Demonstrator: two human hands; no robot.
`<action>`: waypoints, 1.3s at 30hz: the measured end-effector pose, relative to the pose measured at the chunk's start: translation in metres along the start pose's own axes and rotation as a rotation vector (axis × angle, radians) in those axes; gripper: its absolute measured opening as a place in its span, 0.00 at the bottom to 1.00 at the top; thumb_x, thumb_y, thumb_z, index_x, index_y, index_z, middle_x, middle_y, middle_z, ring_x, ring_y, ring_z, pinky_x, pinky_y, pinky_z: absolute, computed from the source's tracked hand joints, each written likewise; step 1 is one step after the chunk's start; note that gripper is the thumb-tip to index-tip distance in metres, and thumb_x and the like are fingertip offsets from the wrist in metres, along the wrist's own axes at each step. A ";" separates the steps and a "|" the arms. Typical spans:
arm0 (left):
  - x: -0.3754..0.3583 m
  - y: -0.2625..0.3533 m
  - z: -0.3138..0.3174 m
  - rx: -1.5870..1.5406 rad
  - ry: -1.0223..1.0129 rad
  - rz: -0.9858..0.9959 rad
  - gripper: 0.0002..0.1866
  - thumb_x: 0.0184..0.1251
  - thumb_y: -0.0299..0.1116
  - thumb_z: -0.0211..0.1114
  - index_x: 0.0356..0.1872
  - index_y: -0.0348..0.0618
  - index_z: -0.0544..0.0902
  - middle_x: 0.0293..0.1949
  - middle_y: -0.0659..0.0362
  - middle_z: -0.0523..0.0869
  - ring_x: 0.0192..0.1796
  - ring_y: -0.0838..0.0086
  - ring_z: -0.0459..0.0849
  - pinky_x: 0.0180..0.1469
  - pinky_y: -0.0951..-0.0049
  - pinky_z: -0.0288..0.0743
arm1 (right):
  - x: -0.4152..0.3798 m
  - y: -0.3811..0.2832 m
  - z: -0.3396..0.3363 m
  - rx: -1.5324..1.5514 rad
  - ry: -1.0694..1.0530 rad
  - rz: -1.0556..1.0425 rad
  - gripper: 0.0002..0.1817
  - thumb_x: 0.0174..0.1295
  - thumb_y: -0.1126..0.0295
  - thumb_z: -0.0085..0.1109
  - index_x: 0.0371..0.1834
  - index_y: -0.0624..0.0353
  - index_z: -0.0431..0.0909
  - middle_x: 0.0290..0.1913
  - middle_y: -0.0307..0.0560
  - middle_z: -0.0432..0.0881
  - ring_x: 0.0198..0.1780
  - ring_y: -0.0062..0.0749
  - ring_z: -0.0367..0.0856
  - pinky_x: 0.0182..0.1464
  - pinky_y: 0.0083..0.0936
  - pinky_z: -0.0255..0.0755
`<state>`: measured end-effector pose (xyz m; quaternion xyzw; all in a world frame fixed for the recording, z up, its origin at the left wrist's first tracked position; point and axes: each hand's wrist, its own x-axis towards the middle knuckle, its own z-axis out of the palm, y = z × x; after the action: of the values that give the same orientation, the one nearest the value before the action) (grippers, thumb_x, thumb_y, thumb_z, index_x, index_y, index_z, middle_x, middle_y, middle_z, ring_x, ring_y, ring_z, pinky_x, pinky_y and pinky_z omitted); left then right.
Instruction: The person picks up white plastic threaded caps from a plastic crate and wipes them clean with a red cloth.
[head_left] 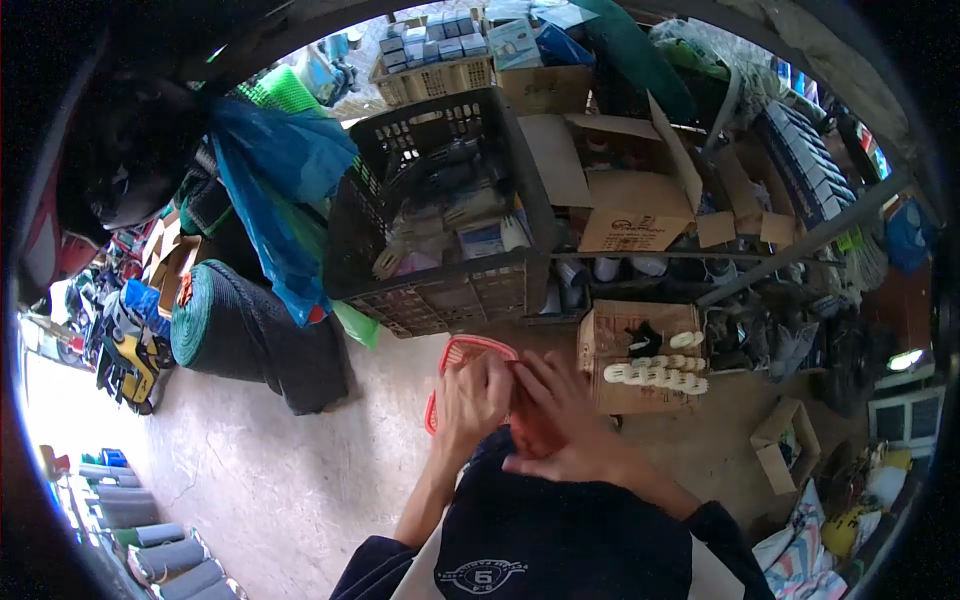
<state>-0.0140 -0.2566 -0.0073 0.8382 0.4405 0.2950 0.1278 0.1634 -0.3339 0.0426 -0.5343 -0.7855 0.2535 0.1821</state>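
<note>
Head view: two hands and one red item close above one red basket.
The left hand (475, 395) is curled, its grip hidden; the right hand (570, 415), blurred, spreads around the red item (532, 425). The rim of the red basket (433, 412) shows beside the left hand; bare floor (290, 470) opens leftward to one dark mesh roll (265, 335). One black crate (440, 300) stands beyond, in a cluttered storeroom.

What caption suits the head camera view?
Left hand and blurred right hand at a red basket, near a box topped with white pieces.
</note>
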 end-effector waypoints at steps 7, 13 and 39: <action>0.023 0.029 -0.010 -0.271 -0.037 -0.216 0.13 0.66 0.32 0.54 0.23 0.40 0.78 0.21 0.46 0.82 0.26 0.48 0.82 0.31 0.51 0.74 | 0.006 0.007 -0.015 0.629 -0.025 0.271 0.54 0.47 0.54 0.81 0.74 0.64 0.59 0.68 0.56 0.72 0.68 0.48 0.73 0.70 0.37 0.66; 0.043 0.029 -0.001 -0.541 -0.005 0.230 0.09 0.59 0.32 0.57 0.20 0.42 0.75 0.16 0.51 0.74 0.22 0.54 0.77 0.30 0.56 0.72 | -0.002 0.052 0.015 1.253 -0.219 0.187 0.37 0.50 0.66 0.79 0.62 0.62 0.71 0.46 0.47 0.83 0.46 0.34 0.83 0.51 0.30 0.76; 0.058 0.001 0.037 -0.885 0.099 0.218 0.30 0.74 0.51 0.48 0.23 0.32 0.80 0.19 0.54 0.80 0.20 0.63 0.75 0.27 0.65 0.67 | -0.003 0.054 0.012 2.060 -0.520 0.388 0.30 0.69 0.42 0.57 0.47 0.66 0.76 0.29 0.48 0.80 0.15 0.22 0.69 0.16 0.17 0.61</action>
<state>0.0342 -0.2081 -0.0140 0.7293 0.1870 0.5063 0.4205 0.1980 -0.3226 0.0008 -0.1692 -0.1111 0.9226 0.3283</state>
